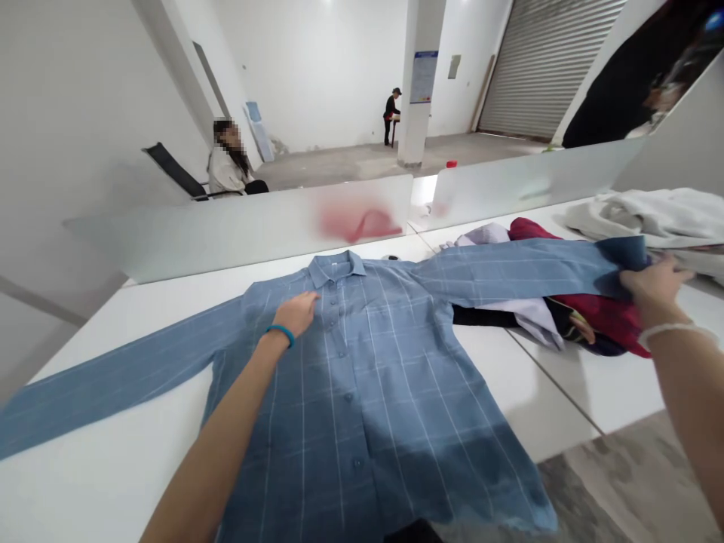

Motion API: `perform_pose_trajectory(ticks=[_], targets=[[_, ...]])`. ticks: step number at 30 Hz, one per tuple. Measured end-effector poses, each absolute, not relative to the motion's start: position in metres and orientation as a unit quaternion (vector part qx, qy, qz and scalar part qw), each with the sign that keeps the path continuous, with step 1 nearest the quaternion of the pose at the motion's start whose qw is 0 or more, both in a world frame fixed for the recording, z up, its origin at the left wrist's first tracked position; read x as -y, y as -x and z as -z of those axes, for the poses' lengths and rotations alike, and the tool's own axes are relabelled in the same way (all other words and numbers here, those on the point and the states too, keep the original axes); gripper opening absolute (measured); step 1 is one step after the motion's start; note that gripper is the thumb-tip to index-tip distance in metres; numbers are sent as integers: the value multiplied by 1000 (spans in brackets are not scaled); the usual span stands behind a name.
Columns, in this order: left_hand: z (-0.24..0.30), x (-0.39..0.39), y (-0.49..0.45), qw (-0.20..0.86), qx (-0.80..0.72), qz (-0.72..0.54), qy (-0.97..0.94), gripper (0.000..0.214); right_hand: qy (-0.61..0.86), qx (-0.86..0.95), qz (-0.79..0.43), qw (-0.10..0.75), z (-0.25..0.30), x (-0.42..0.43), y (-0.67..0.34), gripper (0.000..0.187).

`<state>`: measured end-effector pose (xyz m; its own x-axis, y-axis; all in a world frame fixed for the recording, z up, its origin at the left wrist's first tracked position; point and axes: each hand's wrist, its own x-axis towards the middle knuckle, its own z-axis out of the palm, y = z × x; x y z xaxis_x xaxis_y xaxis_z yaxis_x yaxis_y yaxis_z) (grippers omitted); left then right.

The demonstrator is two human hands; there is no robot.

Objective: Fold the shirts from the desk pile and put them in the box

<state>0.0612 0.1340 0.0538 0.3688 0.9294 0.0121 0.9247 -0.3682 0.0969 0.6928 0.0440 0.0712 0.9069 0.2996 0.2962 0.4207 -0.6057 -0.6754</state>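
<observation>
A blue checked shirt (362,392) lies face up and buttoned on the white table (102,483), collar away from me. Its left sleeve stretches flat toward the near left edge. My left hand (297,313), with a teal band on the wrist, rests flat on the shirt's shoulder just left of the collar, fingers stretched out. My right hand (656,283) grips the cuff end of the other sleeve, which is pulled out straight to the right over a pile of clothes.
A heap of clothes (543,317) in red, white and dark cloth lies under the right sleeve; a pale grey garment (650,215) lies beyond it. Frosted dividers (237,230) stand behind the table. One person sits behind them at left, another stands far back.
</observation>
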Motion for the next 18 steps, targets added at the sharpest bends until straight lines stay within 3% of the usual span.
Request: perform_pose_trajectory(ticks=[5,8,12,18], targets=[[-57,-204,-83,38,-495,-16,-868,46,925,265,44,270,-74,-62,-703,54],[-48,-223,-89,32,-484,20,-874,43,937,223,53,265,-65,-67,-698,51],[-44,-235,-79,11,-484,27,-875,23,946,198,69,246,-48,-71,-690,50],[-55,-244,-72,-18,-476,-4,-879,31,948,216,94,214,-37,-71,-687,48]])
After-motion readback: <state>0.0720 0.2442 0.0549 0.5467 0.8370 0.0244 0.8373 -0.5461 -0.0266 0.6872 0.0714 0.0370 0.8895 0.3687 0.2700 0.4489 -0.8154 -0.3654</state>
